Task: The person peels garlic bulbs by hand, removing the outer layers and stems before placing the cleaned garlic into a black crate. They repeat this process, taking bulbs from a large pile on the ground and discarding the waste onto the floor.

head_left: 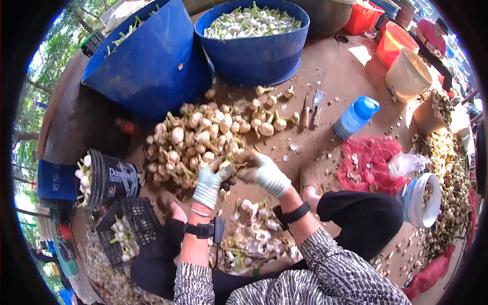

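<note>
A heap of garlic bulbs (195, 136) with stems and roots lies on the dirt ground in front of me. My left hand (211, 184), in a pale green glove, and my right hand (265, 174), gloved the same, meet at the near edge of the heap. Both close around a garlic bulb (231, 170) held between them; its details are hidden by the fingers. Below my wrists lies a pile of trimmed garlic scraps and skins (254, 239), between my knees.
Two big blue tubs (152, 66) (254, 51) of garlic stand behind the heap. A black bucket (114, 178) lies tipped at left above a black crate (127, 223). A blue bottle (356, 116), red mesh sack (368, 162), white buckets (422, 199) and another person (432, 38) are right.
</note>
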`<state>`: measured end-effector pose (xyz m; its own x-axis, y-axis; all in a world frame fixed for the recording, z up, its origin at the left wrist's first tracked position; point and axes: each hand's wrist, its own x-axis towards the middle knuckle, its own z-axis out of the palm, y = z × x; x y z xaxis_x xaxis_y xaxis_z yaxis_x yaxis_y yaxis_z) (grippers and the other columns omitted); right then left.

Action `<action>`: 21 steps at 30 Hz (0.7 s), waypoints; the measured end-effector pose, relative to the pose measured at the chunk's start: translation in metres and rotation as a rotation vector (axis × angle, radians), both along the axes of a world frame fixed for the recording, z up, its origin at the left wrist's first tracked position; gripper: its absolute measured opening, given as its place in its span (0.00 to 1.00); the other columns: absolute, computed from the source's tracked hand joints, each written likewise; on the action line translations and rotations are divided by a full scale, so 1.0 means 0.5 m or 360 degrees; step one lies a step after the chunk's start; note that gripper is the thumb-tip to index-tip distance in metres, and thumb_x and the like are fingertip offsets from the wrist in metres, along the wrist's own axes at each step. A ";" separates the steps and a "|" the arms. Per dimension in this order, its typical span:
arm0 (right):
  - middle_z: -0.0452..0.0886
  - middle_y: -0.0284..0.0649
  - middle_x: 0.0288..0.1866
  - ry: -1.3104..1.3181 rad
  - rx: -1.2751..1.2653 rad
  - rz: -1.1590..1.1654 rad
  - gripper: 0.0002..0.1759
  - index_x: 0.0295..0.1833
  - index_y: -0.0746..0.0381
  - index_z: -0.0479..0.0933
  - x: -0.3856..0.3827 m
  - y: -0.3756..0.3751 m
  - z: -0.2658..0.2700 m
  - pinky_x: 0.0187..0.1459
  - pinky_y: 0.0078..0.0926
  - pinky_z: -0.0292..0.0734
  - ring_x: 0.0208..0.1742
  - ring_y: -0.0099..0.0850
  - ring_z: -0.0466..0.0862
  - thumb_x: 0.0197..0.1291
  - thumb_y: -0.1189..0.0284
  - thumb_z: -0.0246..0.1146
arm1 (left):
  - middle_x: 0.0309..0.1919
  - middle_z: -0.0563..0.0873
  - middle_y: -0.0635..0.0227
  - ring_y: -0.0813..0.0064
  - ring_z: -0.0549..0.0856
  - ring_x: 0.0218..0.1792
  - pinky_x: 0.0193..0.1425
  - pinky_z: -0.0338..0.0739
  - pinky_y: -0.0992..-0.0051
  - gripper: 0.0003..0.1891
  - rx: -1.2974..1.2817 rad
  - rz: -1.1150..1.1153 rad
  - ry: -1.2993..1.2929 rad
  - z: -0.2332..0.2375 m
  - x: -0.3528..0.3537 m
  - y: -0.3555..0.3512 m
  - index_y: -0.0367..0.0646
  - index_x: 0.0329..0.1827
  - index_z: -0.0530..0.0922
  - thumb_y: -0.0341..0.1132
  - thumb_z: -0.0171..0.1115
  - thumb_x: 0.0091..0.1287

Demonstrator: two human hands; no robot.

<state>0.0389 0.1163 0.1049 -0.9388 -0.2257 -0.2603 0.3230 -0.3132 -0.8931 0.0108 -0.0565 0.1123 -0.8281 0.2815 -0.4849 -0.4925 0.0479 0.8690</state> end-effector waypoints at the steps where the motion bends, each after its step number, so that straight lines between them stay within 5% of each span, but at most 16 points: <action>1: 0.77 0.36 0.34 -0.0200 -0.0141 -0.0028 0.12 0.43 0.63 0.72 0.003 0.005 -0.023 0.31 0.19 0.73 0.28 0.20 0.76 0.53 0.72 0.62 | 0.29 0.81 0.70 0.82 0.80 0.24 0.27 0.75 0.83 0.20 0.0013 -0.0017 0.0082 0.010 0.023 -0.004 0.35 0.48 0.74 0.37 0.65 0.56; 2: 0.77 0.34 0.29 -0.0214 -0.0478 -0.0352 0.13 0.42 0.65 0.72 0.027 -0.011 0.007 0.27 0.18 0.71 0.27 0.20 0.75 0.55 0.68 0.61 | 0.31 0.82 0.69 0.82 0.80 0.27 0.30 0.77 0.82 0.23 -0.0080 -0.0121 0.0143 0.020 0.043 -0.009 0.34 0.51 0.73 0.36 0.66 0.54; 5: 0.73 0.29 0.22 0.0076 0.0334 -0.0181 0.13 0.36 0.65 0.74 0.037 -0.044 0.012 0.22 0.16 0.66 0.23 0.16 0.70 0.56 0.64 0.62 | 0.32 0.82 0.67 0.82 0.80 0.32 0.34 0.78 0.81 0.29 -0.0580 -0.0353 0.0948 0.023 0.093 -0.002 0.33 0.55 0.71 0.31 0.69 0.48; 9: 0.71 0.27 0.20 -0.0003 0.0250 -0.0038 0.14 0.31 0.65 0.74 0.074 -0.054 0.041 0.22 0.15 0.63 0.22 0.15 0.67 0.56 0.64 0.62 | 0.35 0.82 0.65 0.80 0.79 0.36 0.41 0.77 0.81 0.27 -0.0123 -0.0017 0.0548 0.051 0.154 -0.012 0.32 0.51 0.74 0.27 0.70 0.46; 12: 0.71 0.27 0.21 0.0058 0.0295 0.0060 0.12 0.33 0.65 0.75 0.106 -0.062 0.027 0.22 0.14 0.65 0.22 0.15 0.68 0.57 0.66 0.61 | 0.35 0.82 0.66 0.80 0.80 0.35 0.40 0.77 0.80 0.26 -0.0232 -0.0078 0.0351 0.054 0.182 -0.037 0.33 0.51 0.74 0.27 0.70 0.47; 20: 0.78 0.31 0.30 -0.0055 0.0033 0.0200 0.13 0.41 0.68 0.76 0.179 -0.080 0.030 0.34 0.18 0.72 0.31 0.18 0.75 0.58 0.68 0.60 | 0.38 0.83 0.62 0.77 0.81 0.38 0.42 0.76 0.78 0.32 -0.0578 -0.0118 0.0829 0.049 0.261 -0.065 0.30 0.54 0.72 0.33 0.73 0.45; 21: 0.79 0.32 0.30 -0.0089 0.0111 0.0241 0.13 0.41 0.68 0.76 0.183 -0.079 0.025 0.32 0.17 0.72 0.29 0.18 0.76 0.57 0.68 0.61 | 0.34 0.83 0.63 0.75 0.82 0.34 0.35 0.77 0.78 0.28 -0.0375 -0.0007 0.0725 0.036 0.271 -0.068 0.31 0.51 0.74 0.36 0.71 0.48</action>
